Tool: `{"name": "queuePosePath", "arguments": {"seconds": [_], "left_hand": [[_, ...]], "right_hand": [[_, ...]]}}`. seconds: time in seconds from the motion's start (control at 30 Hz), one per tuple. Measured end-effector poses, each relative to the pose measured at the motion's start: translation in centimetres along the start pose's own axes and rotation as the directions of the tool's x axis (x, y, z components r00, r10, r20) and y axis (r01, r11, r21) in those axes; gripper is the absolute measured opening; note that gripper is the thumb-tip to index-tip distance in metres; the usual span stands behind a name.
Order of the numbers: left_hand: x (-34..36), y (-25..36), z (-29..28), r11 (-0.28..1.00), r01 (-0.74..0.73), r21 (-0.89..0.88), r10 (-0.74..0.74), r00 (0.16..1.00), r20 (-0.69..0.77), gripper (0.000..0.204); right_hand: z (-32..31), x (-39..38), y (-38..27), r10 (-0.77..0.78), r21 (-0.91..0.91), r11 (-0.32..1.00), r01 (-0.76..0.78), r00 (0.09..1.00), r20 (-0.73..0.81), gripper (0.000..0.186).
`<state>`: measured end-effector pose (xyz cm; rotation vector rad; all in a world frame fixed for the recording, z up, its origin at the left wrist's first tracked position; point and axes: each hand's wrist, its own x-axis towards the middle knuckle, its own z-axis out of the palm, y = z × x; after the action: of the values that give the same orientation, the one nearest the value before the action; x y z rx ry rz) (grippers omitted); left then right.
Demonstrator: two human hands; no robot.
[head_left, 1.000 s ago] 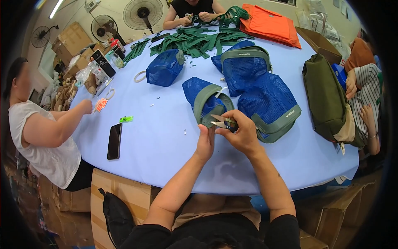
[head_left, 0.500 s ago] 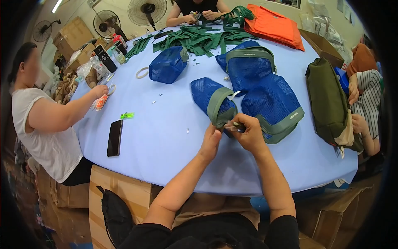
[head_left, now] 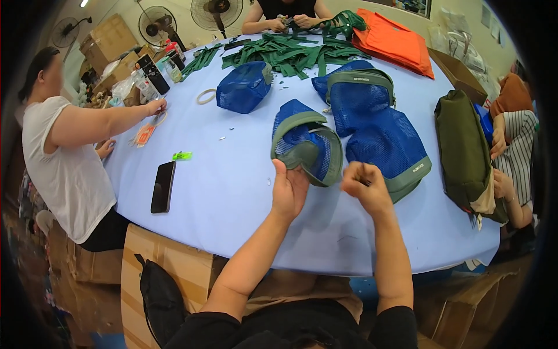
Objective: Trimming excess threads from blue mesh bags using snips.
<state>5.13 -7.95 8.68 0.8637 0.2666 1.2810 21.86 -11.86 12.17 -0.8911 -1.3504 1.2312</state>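
My left hand grips a blue mesh pouch by its grey-green trim, with its opening tilted up toward me. Just right of it, my right hand is closed and slightly blurred around the dark snips, which are mostly hidden by my fingers. Two more blue pouches with grey-green trim lie overlapped behind that hand. Another small blue pouch rests farther back on the pale blue tablecloth.
Co-workers sit at left, right and far side. An olive bag, orange fabric and green strips ring the pouches. A phone, tape roll, bottles and green clip lie leftward.
My right hand has drawn the snips away rightward from the pouch trim. The held pouch has tipped more open. The left co-worker's arm has reached farther across the table.
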Motion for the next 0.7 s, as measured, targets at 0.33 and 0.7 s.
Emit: {"name": "queuePosePath", "arguments": {"seconds": [0.33, 0.7], "left_hand": [[0.3, 1.4, -0.2, 0.934, 0.037, -0.356, -0.043, 0.999, -0.008, 0.065], [-0.1, 1.0, -0.1, 0.954, 0.100, -0.281, -0.103, 0.995, 0.004, 0.060]], "right_hand": [[-0.4, 0.8, -0.2, 0.038, 0.181, 0.983, 0.018, 0.954, -0.297, 0.019], [-0.3, 1.3, 2.2, -0.206, -0.128, 0.977, 0.168, 0.892, -0.402, 0.027]]}}
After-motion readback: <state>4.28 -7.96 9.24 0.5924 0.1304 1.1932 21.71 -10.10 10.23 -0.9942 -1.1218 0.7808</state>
